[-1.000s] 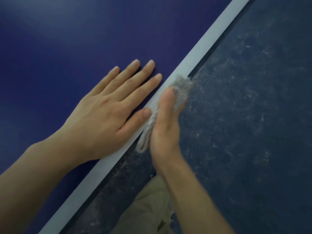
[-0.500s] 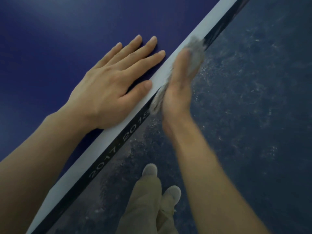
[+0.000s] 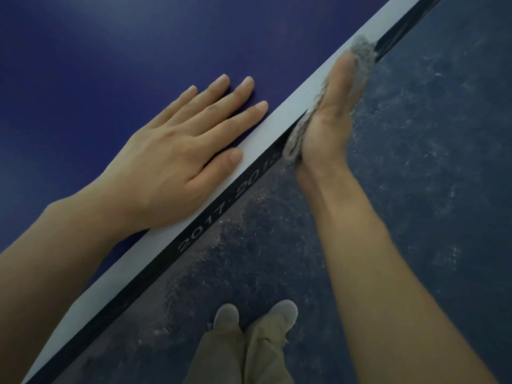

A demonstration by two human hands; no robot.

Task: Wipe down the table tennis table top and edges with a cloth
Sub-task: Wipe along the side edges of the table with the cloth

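Your left hand (image 3: 169, 159) lies spread flat on the tabletop (image 3: 110, 65). Your right hand (image 3: 329, 117), fingers seemingly straight, presses the cloth (image 3: 363, 51) against its edge.

One camera only, worn on my head. It faces forward and steeply down, close over the table's (image 3: 83, 79) near edge, which crosses the view from lower left to upper right. The tabletop fills the upper left, the floor (image 3: 429, 176) the right. My shoes (image 3: 282, 314) show at the bottom.
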